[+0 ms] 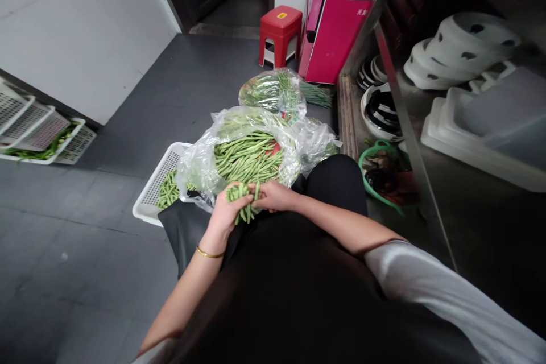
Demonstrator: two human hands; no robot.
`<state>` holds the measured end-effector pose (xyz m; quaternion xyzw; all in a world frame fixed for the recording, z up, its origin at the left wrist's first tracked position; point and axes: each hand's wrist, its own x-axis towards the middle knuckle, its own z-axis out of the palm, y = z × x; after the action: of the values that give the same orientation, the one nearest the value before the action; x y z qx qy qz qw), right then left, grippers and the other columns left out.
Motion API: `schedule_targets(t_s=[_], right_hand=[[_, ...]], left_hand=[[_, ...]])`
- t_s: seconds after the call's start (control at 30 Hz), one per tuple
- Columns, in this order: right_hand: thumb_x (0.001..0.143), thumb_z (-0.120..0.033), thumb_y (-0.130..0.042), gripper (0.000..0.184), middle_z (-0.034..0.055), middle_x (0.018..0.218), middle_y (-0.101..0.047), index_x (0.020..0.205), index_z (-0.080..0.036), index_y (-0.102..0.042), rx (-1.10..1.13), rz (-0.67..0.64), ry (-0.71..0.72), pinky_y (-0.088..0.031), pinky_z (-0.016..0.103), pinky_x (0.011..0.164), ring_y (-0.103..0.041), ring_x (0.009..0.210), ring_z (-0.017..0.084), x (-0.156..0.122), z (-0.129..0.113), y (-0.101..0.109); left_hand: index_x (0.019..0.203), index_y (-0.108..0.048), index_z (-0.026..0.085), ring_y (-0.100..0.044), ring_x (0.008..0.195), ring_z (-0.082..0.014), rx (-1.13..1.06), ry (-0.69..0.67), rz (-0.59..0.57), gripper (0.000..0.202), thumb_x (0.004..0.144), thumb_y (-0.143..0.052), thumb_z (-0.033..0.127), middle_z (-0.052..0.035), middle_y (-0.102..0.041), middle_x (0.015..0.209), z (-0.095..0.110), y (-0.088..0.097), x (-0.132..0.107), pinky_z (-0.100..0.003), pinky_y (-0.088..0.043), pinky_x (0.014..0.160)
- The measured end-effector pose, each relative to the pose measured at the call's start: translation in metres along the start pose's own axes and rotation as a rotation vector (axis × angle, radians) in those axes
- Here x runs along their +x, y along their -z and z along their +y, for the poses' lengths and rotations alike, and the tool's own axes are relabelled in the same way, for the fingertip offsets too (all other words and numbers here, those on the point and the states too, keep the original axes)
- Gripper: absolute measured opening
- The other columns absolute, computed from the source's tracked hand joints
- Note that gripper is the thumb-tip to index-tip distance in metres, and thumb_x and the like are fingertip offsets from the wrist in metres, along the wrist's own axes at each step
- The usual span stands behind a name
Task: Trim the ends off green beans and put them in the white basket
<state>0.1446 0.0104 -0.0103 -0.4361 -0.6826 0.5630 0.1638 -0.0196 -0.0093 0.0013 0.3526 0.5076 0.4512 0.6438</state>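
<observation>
My left hand [226, 207], with a gold bangle at the wrist, is closed around a bunch of green beans [244, 213]. My right hand [273, 195] meets it from the right, its fingers pinched on a green bean [256, 189] at the edge of the bunch. Just beyond both hands lies a clear plastic bag [200, 165], its mouth spread wide over a heap of long green beans [245, 156]. To the left, partly under the bag, a white perforated basket [147, 200] holds shorter pieces of green bean [168, 189].
More bagged greens [267, 91] lie behind the open bag, near a red stool [280, 23] and a pink cabinet [328, 28]. White crates [81, 145] stand at the left wall. On the right are a metal shelf [409, 153] and a green basket [362, 162].
</observation>
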Motion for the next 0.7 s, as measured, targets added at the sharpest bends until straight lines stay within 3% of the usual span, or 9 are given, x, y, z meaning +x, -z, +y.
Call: schedule_targets(t_s=[0.1, 0.17, 0.2, 0.3, 0.37, 0.47, 0.53, 0.63, 0.7], right_hand=[[0.074, -0.023, -0.063, 0.013, -0.0049, 0.048, -0.054, 0.067, -0.013, -0.059, -0.210, -0.070, -0.031, -0.036, 0.018, 0.048, -0.049, 0.040, 0.006, -0.003, -0.006, -0.004], [0.075, -0.029, -0.065, 0.020, -0.0035, 0.046, -0.054, 0.063, -0.014, -0.060, -0.280, -0.183, -0.024, -0.034, 0.019, 0.050, -0.049, 0.043, 0.008, -0.009, -0.012, 0.001], [0.076, -0.032, -0.064, 0.023, -0.0022, 0.048, -0.055, 0.062, -0.014, -0.061, -0.336, -0.178, -0.003, -0.034, 0.020, 0.051, -0.050, 0.046, 0.009, -0.012, -0.016, 0.007], [0.083, -0.037, -0.057, 0.026, 0.0046, 0.069, -0.062, 0.074, -0.014, -0.063, -0.568, 0.098, 0.099, -0.035, 0.023, 0.058, -0.055, 0.063, 0.014, -0.020, -0.025, 0.030], [0.086, -0.037, -0.052, 0.024, 0.0084, 0.086, -0.063, 0.087, -0.014, -0.062, -0.667, 0.173, 0.187, -0.037, 0.024, 0.063, -0.057, 0.075, 0.016, -0.022, -0.027, 0.042], [0.090, -0.029, -0.047, 0.021, 0.0080, 0.086, -0.062, 0.084, -0.014, -0.060, -0.627, -0.011, 0.346, -0.039, 0.024, 0.068, -0.057, 0.077, 0.015, -0.023, -0.028, 0.046], [0.091, -0.029, -0.043, 0.025, 0.0043, 0.076, -0.062, 0.078, -0.015, -0.059, -0.386, -0.225, 0.411, -0.041, 0.022, 0.065, -0.057, 0.068, 0.012, -0.026, -0.031, 0.042], [0.088, -0.042, -0.043, 0.035, -0.0007, 0.059, -0.056, 0.067, -0.015, -0.053, 0.132, -0.642, 0.305, -0.041, 0.020, 0.052, -0.053, 0.049, 0.009, -0.031, -0.039, 0.034], [0.084, -0.047, -0.046, 0.039, -0.0019, 0.052, -0.053, 0.062, -0.016, -0.049, 0.337, -0.741, 0.161, -0.040, 0.020, 0.046, -0.051, 0.042, 0.009, -0.030, -0.041, 0.037]], left_hand=[[0.072, -0.064, 0.014, -0.055, 0.056, -0.0100, 0.228, -0.090, 0.055, 0.024, 0.052, -0.077, 0.011, 0.0030, -0.061, 0.061, -0.011, -0.005, -0.001, -0.019, -0.043, 0.055], [0.069, -0.063, 0.014, -0.054, 0.051, -0.0096, 0.218, -0.078, 0.107, 0.022, 0.053, -0.077, 0.012, 0.0037, -0.060, 0.057, -0.015, -0.006, 0.000, -0.019, -0.043, 0.051], [0.069, -0.062, 0.013, -0.056, 0.051, -0.0107, 0.164, -0.040, 0.101, 0.022, 0.053, -0.077, 0.013, 0.0028, -0.061, 0.058, -0.015, -0.005, 0.001, -0.020, -0.044, 0.052], [0.074, -0.063, 0.011, -0.062, 0.055, -0.0161, -0.015, 0.103, 0.003, 0.024, 0.054, -0.077, 0.014, -0.0039, -0.067, 0.066, -0.014, -0.003, 0.002, -0.026, -0.050, 0.056], [0.076, -0.064, 0.010, -0.063, 0.056, -0.0172, -0.063, 0.141, -0.051, 0.026, 0.054, -0.077, 0.013, -0.0070, -0.069, 0.069, -0.011, -0.002, 0.001, -0.027, -0.051, 0.056], [0.077, -0.064, 0.011, -0.063, 0.054, -0.0168, -0.087, 0.127, -0.126, 0.028, 0.053, -0.078, 0.012, -0.0061, -0.068, 0.068, -0.004, -0.001, -0.002, -0.027, -0.052, 0.055], [0.078, -0.064, 0.012, -0.062, 0.054, -0.0167, -0.061, 0.124, -0.251, 0.030, 0.052, -0.078, 0.011, -0.0044, -0.067, 0.067, 0.004, 0.000, -0.007, -0.027, -0.051, 0.053], [0.073, -0.065, 0.013, -0.061, 0.054, -0.0174, 0.102, 0.114, -0.503, 0.033, 0.045, -0.079, 0.004, -0.0037, -0.065, 0.066, 0.025, 0.005, -0.021, -0.027, -0.050, 0.051], [0.069, -0.065, 0.014, -0.061, 0.056, -0.0197, 0.164, 0.063, -0.532, 0.030, 0.044, -0.079, 0.003, -0.0053, -0.065, 0.065, 0.045, 0.013, -0.029, -0.030, -0.050, 0.051]])
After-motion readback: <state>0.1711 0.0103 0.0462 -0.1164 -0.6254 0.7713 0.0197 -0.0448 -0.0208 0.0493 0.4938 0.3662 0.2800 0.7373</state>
